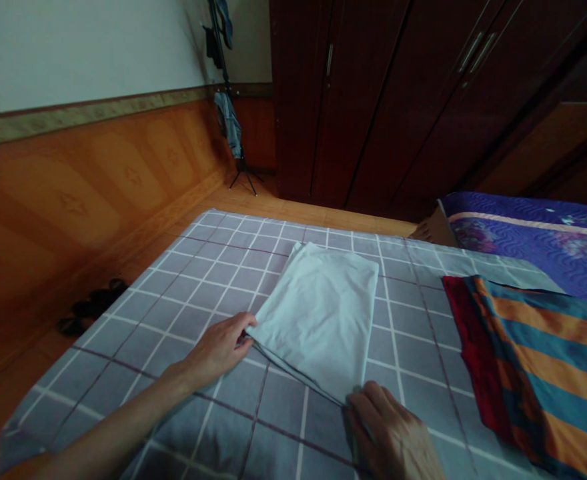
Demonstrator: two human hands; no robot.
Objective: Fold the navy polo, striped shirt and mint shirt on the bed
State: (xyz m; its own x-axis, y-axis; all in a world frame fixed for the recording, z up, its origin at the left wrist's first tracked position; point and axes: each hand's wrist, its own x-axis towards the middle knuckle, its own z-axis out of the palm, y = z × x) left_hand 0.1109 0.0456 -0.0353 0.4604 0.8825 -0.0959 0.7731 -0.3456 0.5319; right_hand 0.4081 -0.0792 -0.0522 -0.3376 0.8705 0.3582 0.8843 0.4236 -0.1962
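Note:
A pale, light-coloured cloth (323,307), folded into a rough rectangle, lies on the grey checked bedspread (198,267). Its exact kind of garment cannot be made out. At the near left corner, my left hand (228,343) pinches the fabric between thumb and fingers. My right hand (388,427) grips the near right corner, its fingers curled over the edge. Between the hands the near edge is stretched fairly straight, with layers showing along it. Small wrinkles run across the top of the cloth.
Striped orange and teal cloth (558,353) lies at the right, over a red cloth (478,373). Beyond it is a purple floral bedcover (538,227). A dark wardrobe (363,100) and a coat stand (226,73) stand behind. Dark shoes (93,307) sit on the floor at left.

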